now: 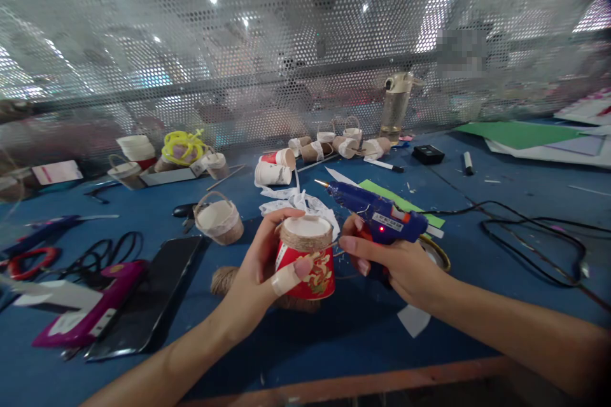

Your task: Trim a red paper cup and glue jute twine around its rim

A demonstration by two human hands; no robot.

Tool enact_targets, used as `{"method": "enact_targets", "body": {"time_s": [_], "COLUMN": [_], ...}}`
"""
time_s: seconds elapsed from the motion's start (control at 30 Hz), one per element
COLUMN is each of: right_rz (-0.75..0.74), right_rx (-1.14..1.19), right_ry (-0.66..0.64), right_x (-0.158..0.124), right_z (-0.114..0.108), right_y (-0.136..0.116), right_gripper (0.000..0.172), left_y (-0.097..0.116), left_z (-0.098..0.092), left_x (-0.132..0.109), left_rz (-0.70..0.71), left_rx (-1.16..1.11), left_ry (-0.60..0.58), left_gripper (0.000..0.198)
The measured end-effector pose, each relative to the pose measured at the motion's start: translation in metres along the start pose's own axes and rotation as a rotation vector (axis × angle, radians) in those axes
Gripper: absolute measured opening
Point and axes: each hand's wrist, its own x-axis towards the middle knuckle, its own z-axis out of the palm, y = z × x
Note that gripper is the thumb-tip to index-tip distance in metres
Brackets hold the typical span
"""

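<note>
My left hand [270, 264] is wrapped round a red paper cup [312, 267] with a gold pattern, its thumb wearing a light bandage. Brown twine [305, 240] circles the cup's white end, which faces up. My right hand [386, 254] grips a blue glue gun [377, 206], whose nozzle points left above the cup and whose red light is lit. The right thumb and forefinger come together beside the cup, close to the loose twine. Behind the cup lies white lace ribbon [305, 202]. A twine ball [223, 280] shows partly behind my left wrist.
A small twine basket [220, 221] and a black phone [153, 292] are at left, beside a purple packet [95, 305]. Paper cups [274, 168] and more baskets line the back near a bottle [396, 105]. Black cable [529, 235] loops at right. A perforated metal screen [267, 44] stands behind.
</note>
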Motion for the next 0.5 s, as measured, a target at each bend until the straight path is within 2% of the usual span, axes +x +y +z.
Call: {"method": "enact_targets", "body": {"time_s": [0.5], "right_rz": [-0.065], "right_rx": [-0.129], "right_ry": [-0.044], "right_x": [-0.0001], "right_z": [-0.0011], "right_y": [-0.0027], "right_gripper": [0.024], "left_y": [-0.0007], "left_z": [0.0027], "left_x": [-0.001], "left_rz": [-0.003], "left_rx": [-0.033], "left_ry": [-0.012], "left_gripper": [0.044]}}
